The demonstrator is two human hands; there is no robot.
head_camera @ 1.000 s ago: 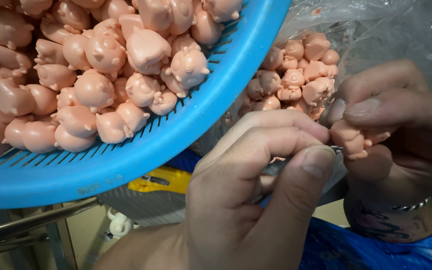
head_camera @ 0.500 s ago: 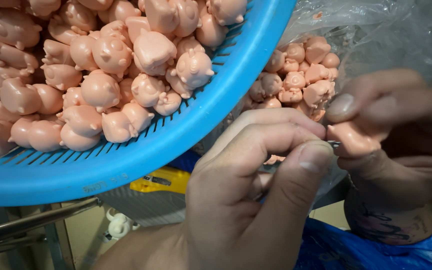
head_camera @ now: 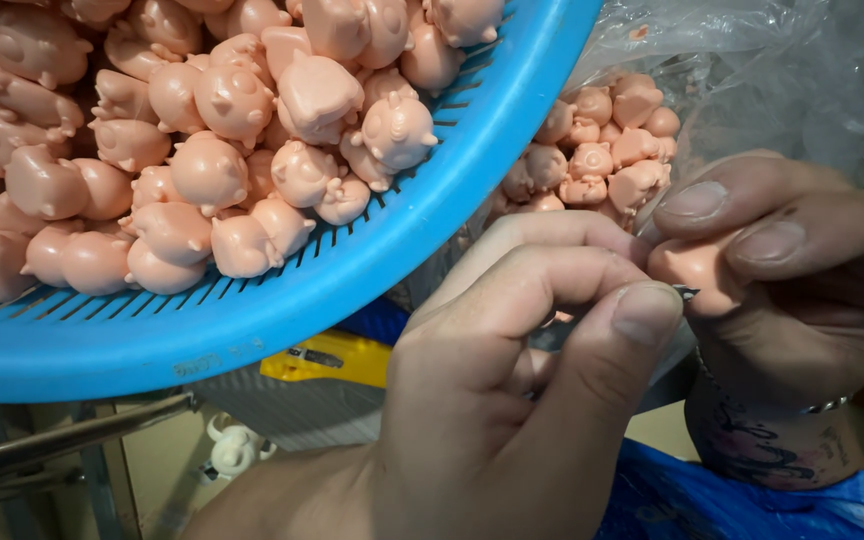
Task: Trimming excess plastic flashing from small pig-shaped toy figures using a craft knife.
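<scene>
My right hand point(head_camera: 802, 270) pinches a small pink pig-shaped figure point(head_camera: 700, 272) between thumb and two fingers, so most of the figure is hidden. My left hand point(head_camera: 512, 380) is closed around a thin metal blade, and its tip point(head_camera: 687, 293) touches the figure's lower edge. Both hands are just right of a blue plastic basket point(head_camera: 282, 310), which is tilted and heaped with several more pink figures point(head_camera: 232, 130).
A clear plastic bag point(head_camera: 772, 70) behind my hands holds several more pink figures point(head_camera: 607, 150). Under the basket lie a yellow object point(head_camera: 337, 358) and a metal frame point(head_camera: 62, 440). Blue sheeting point(head_camera: 732, 500) covers the lower right.
My right hand has turned the figure and closed further over it, hiding the small legs seen earlier. The left hand and blade stay pressed against it, shifted slightly.
</scene>
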